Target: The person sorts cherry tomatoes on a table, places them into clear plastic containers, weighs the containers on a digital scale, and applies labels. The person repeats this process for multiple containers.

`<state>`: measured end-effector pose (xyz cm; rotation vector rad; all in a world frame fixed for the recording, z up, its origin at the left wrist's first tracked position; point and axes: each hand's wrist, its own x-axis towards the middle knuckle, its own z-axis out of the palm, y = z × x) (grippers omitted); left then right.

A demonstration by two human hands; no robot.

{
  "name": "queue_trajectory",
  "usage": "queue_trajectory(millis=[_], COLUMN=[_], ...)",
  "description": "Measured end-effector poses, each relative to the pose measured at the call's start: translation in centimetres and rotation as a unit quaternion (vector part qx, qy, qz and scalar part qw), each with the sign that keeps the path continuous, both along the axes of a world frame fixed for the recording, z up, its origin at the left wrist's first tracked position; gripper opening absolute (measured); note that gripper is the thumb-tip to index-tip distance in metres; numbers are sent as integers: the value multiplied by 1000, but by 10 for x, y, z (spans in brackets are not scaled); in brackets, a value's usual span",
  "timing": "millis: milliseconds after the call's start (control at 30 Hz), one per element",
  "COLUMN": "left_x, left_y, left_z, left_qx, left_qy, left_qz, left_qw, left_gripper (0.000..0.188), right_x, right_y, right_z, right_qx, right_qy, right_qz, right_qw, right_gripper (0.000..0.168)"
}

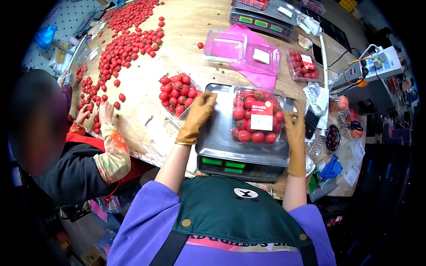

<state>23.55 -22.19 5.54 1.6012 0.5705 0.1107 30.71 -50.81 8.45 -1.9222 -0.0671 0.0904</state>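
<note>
A closed clear plastic clamshell box of cherry tomatoes (244, 113) with a red and white label sits on the steel pan (213, 139) of a digital scale. My right hand (295, 139), in a tan rubber glove, is at the box's right side with the fingers apart; whether it touches the box is unclear. My left hand (199, 116), gloved alike, is over the pan's left edge, apart from the labelled box, with nothing visible in its fingers. Beside it, an open clear tray of cherry tomatoes (178, 93) rests on the table, its right side partly hidden by that hand.
Loose cherry tomatoes (126, 50) spread along the left; a co-worker's hands (106, 111) are among them. An empty open clamshell (224, 46) lies on a pink cloth (263, 78). A second scale (263, 23), another labelled box (303, 66) and a power strip (382, 63) stand beyond.
</note>
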Motion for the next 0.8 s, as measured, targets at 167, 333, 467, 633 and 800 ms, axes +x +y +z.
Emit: queue_trajectory(millis=[167, 333, 467, 633, 800], left_x=[-19, -29, -45, -82, -71], left_y=[48, -4, -122, -254, -329], left_z=[-16, 55, 79, -4, -103], left_qx=[312, 80, -261, -482, -464], left_qy=[-105, -155, -67, 164, 180], left_qz=[147, 38, -356, -561, -541], left_qw=[933, 984, 895, 652, 678], left_gripper=[34, 31, 29, 53, 67], right_x=[-59, -113, -163, -180, -161], right_y=[-70, -131, -198, -213, -202], right_z=[-28, -13, -56, -105, -94], right_qx=[72, 47, -40, -48, 103], right_qy=[42, 9, -29, 135, 215], right_qz=[-59, -253, -353, -297, -255], right_qw=[995, 966, 935, 944, 937], right_gripper=[44, 21, 18, 30, 29])
